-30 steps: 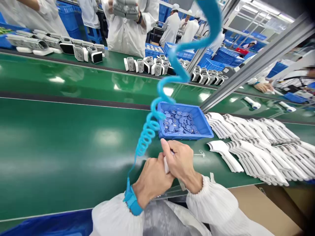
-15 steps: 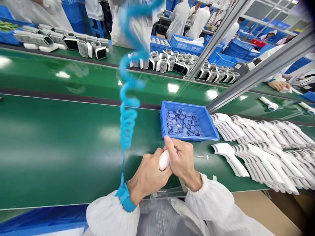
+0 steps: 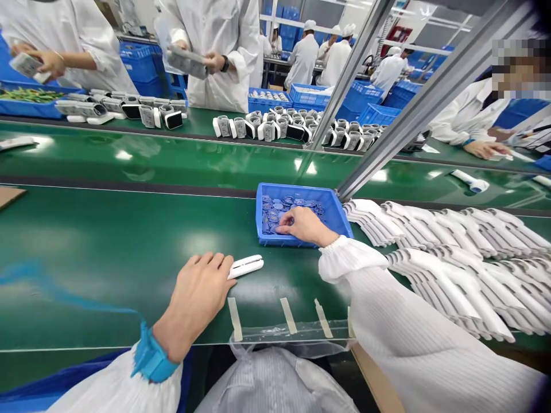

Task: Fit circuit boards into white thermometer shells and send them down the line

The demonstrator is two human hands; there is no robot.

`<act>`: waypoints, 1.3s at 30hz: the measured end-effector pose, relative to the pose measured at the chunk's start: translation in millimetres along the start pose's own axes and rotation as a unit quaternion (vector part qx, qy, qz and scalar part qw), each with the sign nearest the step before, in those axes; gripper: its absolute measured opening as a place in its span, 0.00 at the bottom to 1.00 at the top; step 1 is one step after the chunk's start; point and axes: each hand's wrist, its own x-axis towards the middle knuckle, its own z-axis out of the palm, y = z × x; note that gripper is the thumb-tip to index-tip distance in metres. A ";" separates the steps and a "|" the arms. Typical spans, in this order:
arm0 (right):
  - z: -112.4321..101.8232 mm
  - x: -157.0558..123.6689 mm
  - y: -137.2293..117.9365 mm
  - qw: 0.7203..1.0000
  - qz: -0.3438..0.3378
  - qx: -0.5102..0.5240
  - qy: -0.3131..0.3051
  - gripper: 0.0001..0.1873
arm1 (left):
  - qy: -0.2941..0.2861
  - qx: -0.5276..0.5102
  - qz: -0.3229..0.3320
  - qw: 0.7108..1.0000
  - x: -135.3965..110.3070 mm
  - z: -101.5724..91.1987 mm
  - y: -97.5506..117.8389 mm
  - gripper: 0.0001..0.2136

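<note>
Green worktop (image 3: 107, 246) now separates the hands (image 3: 198, 301), one inside the tray (image 3: 336, 215).

- Pale tape strips (image 3: 288, 315), on the near side of the grip and rightward.
- A brown board (image 3: 8, 196), far left of the grip.
- A slanting metal post (image 3: 413, 118), beyond the grip, to its right.
- Grey-cuffed devices (image 3: 269, 132) in rows, well beyond the grip.
- A blue tray (image 3: 30, 109) of green pieces (image 3: 32, 94), farther left.
- A white-coated co-worker (image 3: 219, 63), past the grip's far side.
</note>
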 end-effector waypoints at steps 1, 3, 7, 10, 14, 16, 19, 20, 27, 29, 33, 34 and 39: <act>0.3 0.1 0.1 1.000 -0.009 0.016 -0.005 0.07 | -0.003 0.010 -0.004 1.000 3.9 -0.2 5.9 0.05; -0.9 -1.5 1.0 0.998 -0.020 0.055 -0.002 0.06 | 0.006 -0.033 -0.052 0.998 8.1 -1.3 13.0 0.05; -7.6 -12.8 1.8 0.986 -0.015 0.160 0.054 0.07 | 0.023 -0.276 -0.184 0.943 5.3 -3.4 14.8 0.12; -12.9 -36.3 -5.0 0.966 -0.015 0.250 0.068 0.13 | 0.026 -0.423 -0.189 0.886 4.6 -4.9 18.9 0.16; -12.1 -81.1 -19.8 0.912 -0.025 0.410 0.011 0.14 | -0.008 -0.469 -0.143 0.872 14.3 -10.7 37.5 0.15; -7.1 -98.7 -26.1 0.900 -0.032 0.435 -0.012 0.13 | -0.005 -0.449 -0.116 0.886 21.5 -14.1 48.2 0.12; 1.8 -111.8 -33.8 0.905 -0.063 0.419 0.022 0.12 | 0.011 -0.418 -0.087 0.904 30.9 -16.0 59.2 0.09; 4.1 -113.3 -36.0 0.910 -0.071 0.405 0.045 0.12 | 0.013 -0.412 -0.082 0.907 33.3 -15.7 61.1 0.09; 11.3 -117.5 -45.4 0.948 -0.159 0.191 0.200 0.15 | 0.014 -0.372 -0.045 0.927 39.7 -14.6 60.9 0.08; 13.0 -119.1 -44.6 0.947 -0.193 0.154 0.208 0.16 | 0.028 -0.343 -0.017 0.939 39.3 -14.8 59.7 0.08; 16.4 -120.3 -43.2 0.949 -0.222 0.140 0.176 0.15 | 0.050 -0.311 0.045 0.948 38.8 -9.8 59.0 0.10; 17.7 -120.6 -43.0 0.951 -0.216 0.146 0.168 0.14 | 0.063 -0.308 0.056 0.948 39.3 -7.5 59.3 0.10; 26.9 -126.6 -35.6 0.957 -0.150 0.162 0.190 0.12 | 0.092 -0.252 0.076 0.960 43.6 -0.6 63.2 0.11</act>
